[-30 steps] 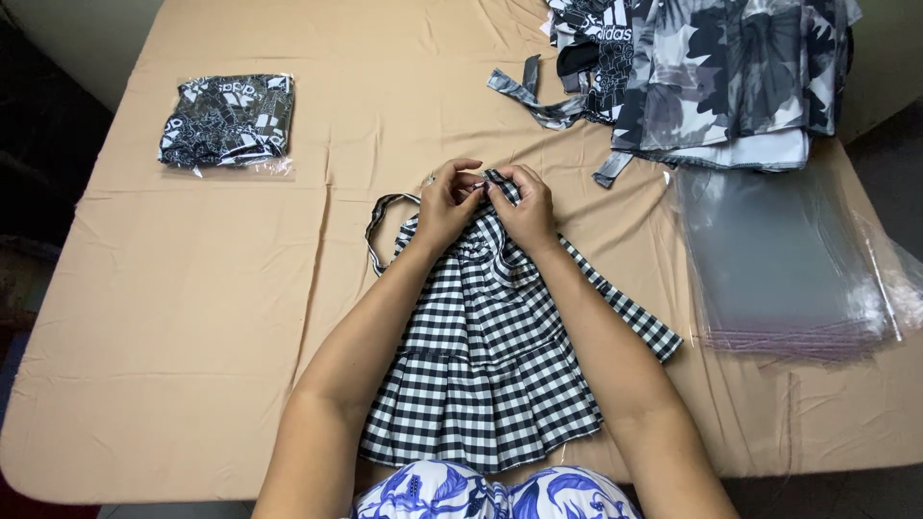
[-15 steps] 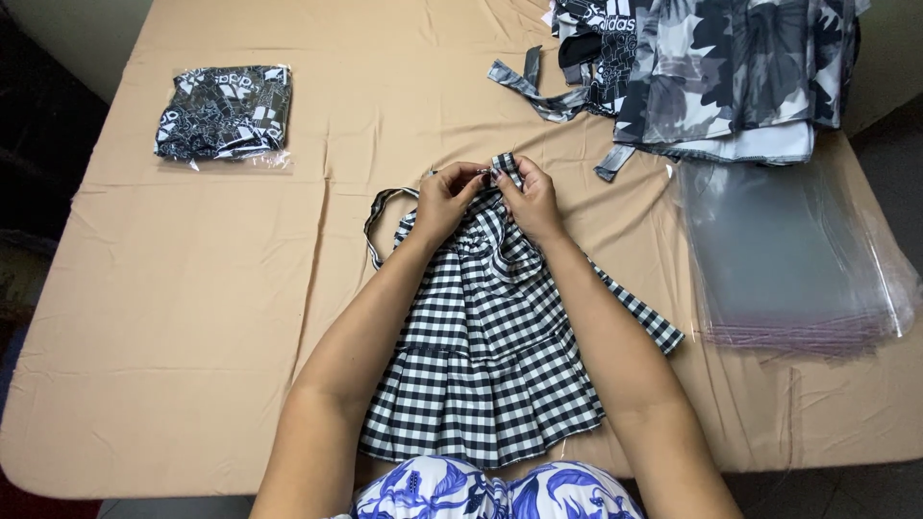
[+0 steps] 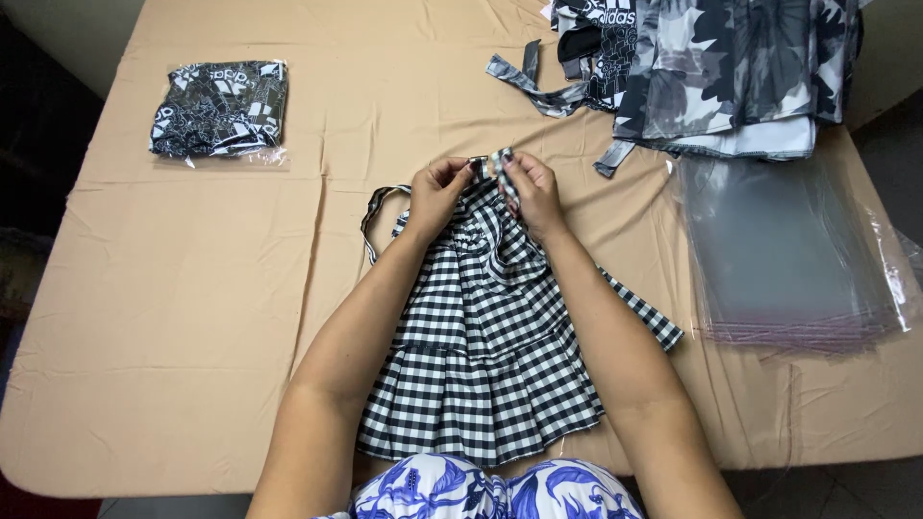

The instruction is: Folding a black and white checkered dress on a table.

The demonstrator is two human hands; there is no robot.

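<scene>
A black-and-white checked garment (image 3: 486, 356) with thin straps lies flat on the tan-covered table (image 3: 192, 317), its pleated hem toward me. At its top edge my left hand (image 3: 437, 192) and my right hand (image 3: 529, 190) pinch the ends of a checked strap between their fingertips, close together. A loop of another strap (image 3: 375, 207) lies to the left of my left hand.
A bagged, folded black-and-white printed garment (image 3: 221, 108) lies at the far left. A pile of grey and black printed clothes (image 3: 711, 67) sits at the far right, with a stack of clear plastic bags (image 3: 784, 255) just in front of it.
Both hands stay at the garment's top edge; their fingers have shifted slightly along the strap ends. The view has tilted a little.
</scene>
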